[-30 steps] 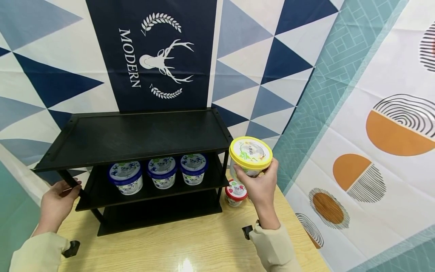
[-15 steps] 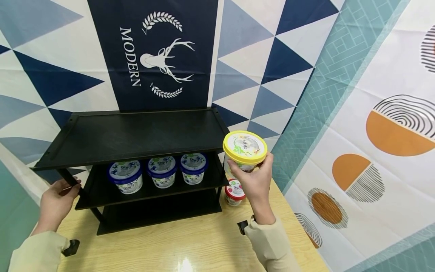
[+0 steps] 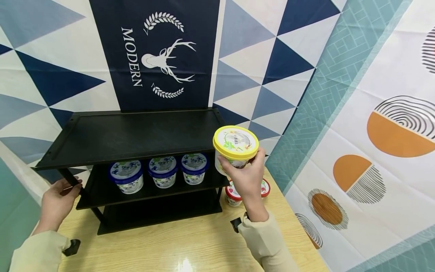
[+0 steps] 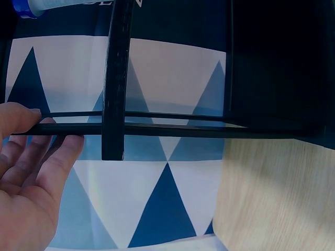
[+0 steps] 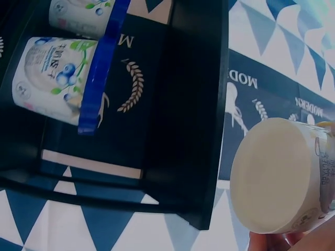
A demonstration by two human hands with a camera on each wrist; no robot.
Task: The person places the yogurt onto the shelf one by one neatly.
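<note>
A white tub with a yellow lid [image 3: 235,142] is held by my right hand [image 3: 247,181], thumb in front, in the air by the right end of a black tiered shelf rack [image 3: 146,132]. The right wrist view shows the tub's pale base [image 5: 272,175] tilted beside the rack. My left hand [image 3: 56,206] pinches a thin black bar [image 4: 78,129] of the rack's left end between thumb and fingers. On the middle shelf three blue-lidded tubs [image 3: 162,172] stand in a row; blueberries show on one tub's side [image 5: 55,78] in the right wrist view.
Two red-lidded tubs [image 3: 233,193] stand on the wooden table [image 3: 159,245] right of the rack, partly hidden behind my right hand and wrist. A patterned cloth wall [image 3: 251,71] rises close behind the rack, and another [image 3: 357,170] borders the right side.
My right hand has moved left and slightly up with the yellow-lidded tub, nearing the top shelf's right end. A second red-lidded tub has come into sight. The left hand stays in place.
</note>
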